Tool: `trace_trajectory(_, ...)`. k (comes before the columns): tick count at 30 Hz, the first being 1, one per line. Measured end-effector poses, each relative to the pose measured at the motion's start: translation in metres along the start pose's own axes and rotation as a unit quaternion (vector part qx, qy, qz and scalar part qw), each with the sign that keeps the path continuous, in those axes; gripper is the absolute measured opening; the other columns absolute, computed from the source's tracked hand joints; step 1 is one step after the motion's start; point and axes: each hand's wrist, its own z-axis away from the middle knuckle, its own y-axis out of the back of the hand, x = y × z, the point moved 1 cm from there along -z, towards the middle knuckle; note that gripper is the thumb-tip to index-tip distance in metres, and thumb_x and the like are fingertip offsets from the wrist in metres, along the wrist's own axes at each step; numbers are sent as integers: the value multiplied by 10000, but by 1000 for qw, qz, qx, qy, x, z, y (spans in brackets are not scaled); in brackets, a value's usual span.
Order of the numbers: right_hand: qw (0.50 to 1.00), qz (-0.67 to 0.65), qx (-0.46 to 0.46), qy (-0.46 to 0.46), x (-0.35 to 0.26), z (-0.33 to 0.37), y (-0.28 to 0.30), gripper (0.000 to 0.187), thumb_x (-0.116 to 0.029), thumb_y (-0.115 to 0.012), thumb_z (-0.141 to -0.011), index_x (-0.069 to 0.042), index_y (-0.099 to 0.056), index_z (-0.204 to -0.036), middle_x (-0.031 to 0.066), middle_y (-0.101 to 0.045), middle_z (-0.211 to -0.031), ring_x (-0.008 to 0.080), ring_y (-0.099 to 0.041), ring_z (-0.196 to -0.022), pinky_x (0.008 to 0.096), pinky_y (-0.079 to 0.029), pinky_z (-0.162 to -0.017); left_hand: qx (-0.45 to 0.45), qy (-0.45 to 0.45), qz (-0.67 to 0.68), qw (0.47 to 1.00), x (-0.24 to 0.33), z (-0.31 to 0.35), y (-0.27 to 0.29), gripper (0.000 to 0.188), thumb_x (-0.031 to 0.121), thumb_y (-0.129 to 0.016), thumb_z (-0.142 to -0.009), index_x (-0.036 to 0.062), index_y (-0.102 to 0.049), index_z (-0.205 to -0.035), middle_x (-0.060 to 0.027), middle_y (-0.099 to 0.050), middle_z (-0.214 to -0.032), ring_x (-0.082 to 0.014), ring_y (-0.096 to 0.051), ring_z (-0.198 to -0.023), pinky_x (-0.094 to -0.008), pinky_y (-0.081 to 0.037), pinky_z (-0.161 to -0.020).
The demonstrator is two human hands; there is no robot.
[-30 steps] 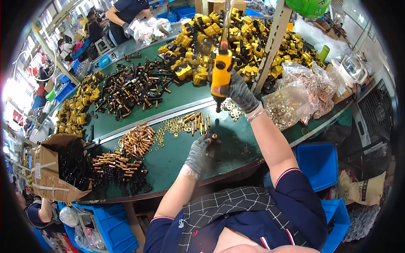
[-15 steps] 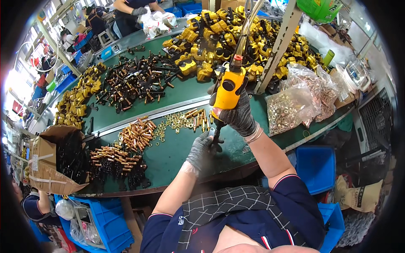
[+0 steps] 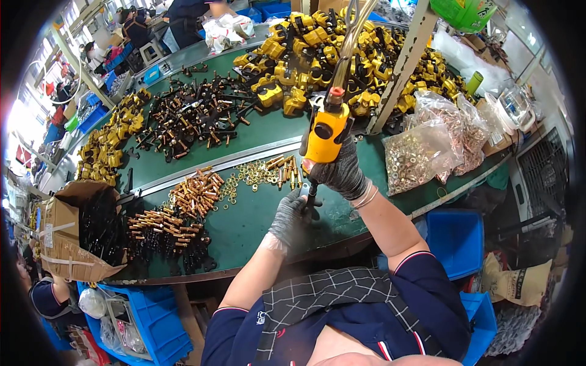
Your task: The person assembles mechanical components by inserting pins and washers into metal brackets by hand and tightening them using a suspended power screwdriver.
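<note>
My right hand (image 3: 343, 175), in a grey glove, is wrapped round a yellow and black power screwdriver (image 3: 325, 137) that hangs nose down from above. Its dark tip (image 3: 312, 190) reaches the fingers of my left hand (image 3: 289, 218), also gloved in grey. Those fingers are closed on a small dark part under the tip, mostly hidden by the glove. Just left of the tool lie brass-coloured bolts (image 3: 282, 169) and loose brass washers (image 3: 253, 175). More copper-coloured bolts (image 3: 198, 194) are heaped farther left on the green table (image 3: 256, 247).
Yellow and black parts (image 3: 317, 55) pile up at the back, near a post (image 3: 403, 67). Black levers with bolts (image 3: 192, 116) lie beyond a metal rail (image 3: 226, 160). A cardboard box (image 3: 64, 235) stands left, bags of washers (image 3: 417, 157) right. Blue bins (image 3: 455, 244) flank the bench.
The screwdriver and my right hand have shifted slightly down and left. My left hand stays nearly still. At the back, a person's gloved hand has moved away from a white bag.
</note>
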Motion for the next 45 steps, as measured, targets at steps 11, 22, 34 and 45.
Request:
trace_trajectory(11, 993, 77, 88, 19, -3, 11, 3, 540, -65, -747, -764, -66, -479, -1233, 29, -582, -1040, 111, -571, -884, 253, -502, -751, 24, 36, -99, 994, 11, 2, -2, 264, 98, -512, -943, 65, -530, -1204, -39, -630, -806, -102, -550, -605, -267, -492, -552)
trace_trajectory(22, 871, 449, 156, 124, 22, -1, 63, 546, -138, -734, -765, -44, -467, -1232, 111, -600, -996, 216, -612, -841, 336, -515, -769, 419, -71, -736, 527, 138, 123, 55, 455, 376, -705, -817, 100, -562, -1148, -78, -677, -832, -272, -664, -756, -368, -521, -673)
trace_trajectory(34, 766, 627, -143, -10, 69, 29, 54, 220, -186, -587, -846, -146, -651, -1053, 132, -648, -1035, 309, -647, -900, 405, -526, -782, 337, 30, -796, 502, 104, 147, 120, 257, 238, -664, -819, 102, -600, -1028, -166, -677, -831, -374, -649, -826, -477, -500, -743)
trace_trajectory(45, 685, 701, -118, -158, 101, 22, 43, 381, -380, -556, -879, -27, -618, -1010, 169, -667, -908, 334, -644, -887, 428, -513, -795, 60, -218, -27, 974, 110, 127, 63, 366, 475, -563, -933, 161, -621, -1112, 9, -567, -778, -93, -495, -579, -236, -394, -503)
